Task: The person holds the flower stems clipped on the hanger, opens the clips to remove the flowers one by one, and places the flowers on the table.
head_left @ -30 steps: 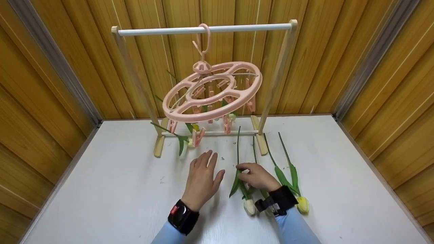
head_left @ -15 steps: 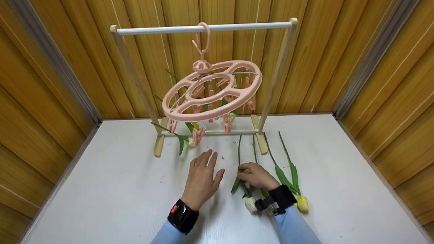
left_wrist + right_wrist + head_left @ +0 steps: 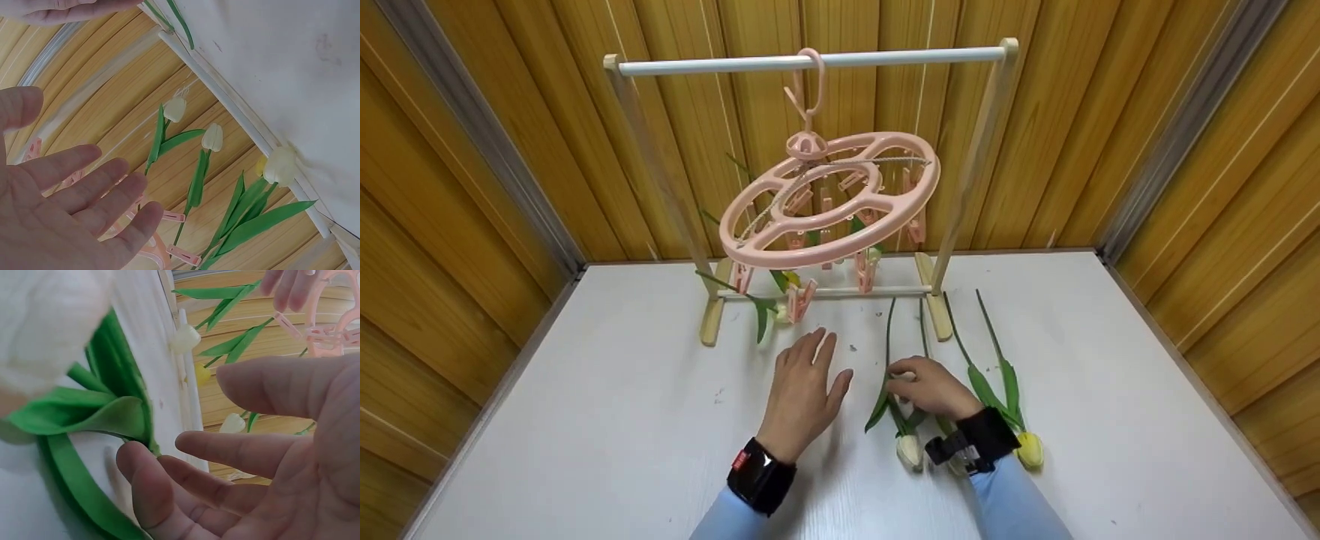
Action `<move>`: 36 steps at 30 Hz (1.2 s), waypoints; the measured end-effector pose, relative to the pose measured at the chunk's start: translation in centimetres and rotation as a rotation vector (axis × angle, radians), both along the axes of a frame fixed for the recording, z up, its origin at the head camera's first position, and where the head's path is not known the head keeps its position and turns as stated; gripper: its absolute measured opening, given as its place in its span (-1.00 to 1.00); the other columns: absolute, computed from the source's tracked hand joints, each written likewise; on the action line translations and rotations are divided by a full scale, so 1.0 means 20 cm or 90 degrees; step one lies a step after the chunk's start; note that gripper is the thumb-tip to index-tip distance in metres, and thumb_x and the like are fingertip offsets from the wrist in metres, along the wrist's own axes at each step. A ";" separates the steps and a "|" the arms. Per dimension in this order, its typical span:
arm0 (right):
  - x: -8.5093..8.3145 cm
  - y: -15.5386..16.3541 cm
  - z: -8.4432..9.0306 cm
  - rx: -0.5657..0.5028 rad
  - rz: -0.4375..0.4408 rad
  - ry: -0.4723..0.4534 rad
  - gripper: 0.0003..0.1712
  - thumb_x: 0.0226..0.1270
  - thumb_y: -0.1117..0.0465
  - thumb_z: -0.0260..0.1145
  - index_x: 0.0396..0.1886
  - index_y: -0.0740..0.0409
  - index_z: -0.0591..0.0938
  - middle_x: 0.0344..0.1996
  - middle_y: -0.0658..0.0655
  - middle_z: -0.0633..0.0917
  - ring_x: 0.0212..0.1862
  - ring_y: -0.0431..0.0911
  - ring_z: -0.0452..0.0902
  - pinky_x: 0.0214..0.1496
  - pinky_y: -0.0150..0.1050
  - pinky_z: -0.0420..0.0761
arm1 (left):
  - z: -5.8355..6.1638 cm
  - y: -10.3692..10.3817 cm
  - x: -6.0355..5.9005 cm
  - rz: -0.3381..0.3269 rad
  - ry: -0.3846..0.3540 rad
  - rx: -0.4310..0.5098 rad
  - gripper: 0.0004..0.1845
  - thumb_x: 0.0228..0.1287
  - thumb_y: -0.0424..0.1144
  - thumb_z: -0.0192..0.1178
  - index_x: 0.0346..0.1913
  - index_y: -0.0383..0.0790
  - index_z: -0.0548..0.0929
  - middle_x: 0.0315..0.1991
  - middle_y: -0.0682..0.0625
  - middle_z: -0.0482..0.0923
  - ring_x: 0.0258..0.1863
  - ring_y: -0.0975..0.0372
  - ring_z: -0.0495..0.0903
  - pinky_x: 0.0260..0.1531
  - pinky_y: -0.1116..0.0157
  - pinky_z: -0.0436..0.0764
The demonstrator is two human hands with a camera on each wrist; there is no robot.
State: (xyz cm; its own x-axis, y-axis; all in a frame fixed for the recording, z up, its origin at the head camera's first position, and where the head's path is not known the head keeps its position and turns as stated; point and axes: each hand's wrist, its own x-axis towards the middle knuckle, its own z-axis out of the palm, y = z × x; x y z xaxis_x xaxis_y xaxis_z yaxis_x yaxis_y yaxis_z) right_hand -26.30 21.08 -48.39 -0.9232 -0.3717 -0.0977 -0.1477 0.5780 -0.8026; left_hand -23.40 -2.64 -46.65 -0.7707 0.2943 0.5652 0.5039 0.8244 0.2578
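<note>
My right hand [image 3: 934, 386] is over a white tulip [image 3: 910, 452] lying on the table, bloom toward me. In the right wrist view, thumb and index finger stand apart with nothing between them, and the other fingertips [image 3: 135, 455] are right at its green leaves [image 3: 124, 371]. My left hand [image 3: 799, 394] hovers with fingers spread, holding nothing, in front of a round pink clip hanger [image 3: 825, 257]. Several tulips hang bloom-down from its pegs, among them a white one [image 3: 212, 138]. Another tulip [image 3: 922, 330] lies partly hidden under my right hand and wrist.
The hanger hooks over the white bar [image 3: 720, 67] of a wooden stand [image 3: 975, 165] at the table's back. To the right lie more tulips, one with a yellow bloom [image 3: 1030, 450]. Wood-grain panels [image 3: 1222, 247] enclose the white table [image 3: 1147, 420] behind and at both sides.
The white tulip by my right hand has slid slightly toward me, and its bloom has swung a little right, then back left. My left hand has shifted slightly left.
</note>
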 end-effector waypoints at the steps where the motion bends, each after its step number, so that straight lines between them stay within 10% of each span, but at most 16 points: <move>1: 0.00 0.00 0.01 -0.005 0.000 -0.002 -0.49 0.51 0.17 0.24 0.26 0.47 0.57 0.22 0.48 0.57 -0.20 0.07 0.71 -0.19 -0.11 0.63 | 0.01 -0.01 0.00 -0.003 -0.002 0.011 -0.45 0.42 -0.07 0.32 0.31 -0.38 0.57 0.28 -0.28 0.55 0.30 -0.11 0.50 0.23 -0.11 0.47; 14: 0.09 0.00 0.18 -0.022 0.055 0.112 -0.57 0.53 0.13 0.25 0.18 0.36 0.65 0.16 0.38 0.64 -0.08 0.10 0.67 -0.11 -0.12 0.61 | 0.14 -0.11 0.01 -0.011 0.084 0.149 -0.59 0.38 -0.21 0.36 0.17 -0.42 0.65 0.08 -0.25 0.62 0.10 -0.06 0.62 0.13 -0.02 0.60; 24: 0.20 -0.01 0.33 -0.034 0.113 0.178 -0.62 0.59 0.13 0.22 0.22 0.26 0.63 0.16 0.29 0.65 0.01 0.11 0.67 0.02 -0.14 0.62 | 0.18 -0.20 -0.03 0.094 0.173 0.243 -0.85 0.34 -0.33 0.31 -0.20 -0.39 0.77 -0.25 -0.18 0.72 -0.22 -0.01 0.69 -0.18 0.05 0.66; 36: 0.21 -0.05 0.41 -0.075 0.116 0.275 -0.69 0.57 0.22 0.23 0.18 0.22 0.66 0.10 0.19 0.68 -0.03 0.04 0.69 -0.06 -0.20 0.64 | 0.21 -0.26 -0.09 0.194 0.164 0.343 -0.82 0.31 -0.33 0.29 -0.17 -0.44 0.69 -0.21 -0.26 0.68 -0.16 -0.11 0.67 -0.16 -0.06 0.64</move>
State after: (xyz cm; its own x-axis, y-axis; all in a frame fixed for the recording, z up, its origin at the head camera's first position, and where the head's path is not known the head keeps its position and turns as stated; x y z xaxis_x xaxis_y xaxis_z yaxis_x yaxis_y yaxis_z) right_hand -22.20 20.02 -40.23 -0.7886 -0.5172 0.3326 -0.5724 0.4200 -0.7042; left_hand -25.22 -7.81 -42.46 -0.5959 -0.2905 0.7487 0.3688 0.7292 0.5765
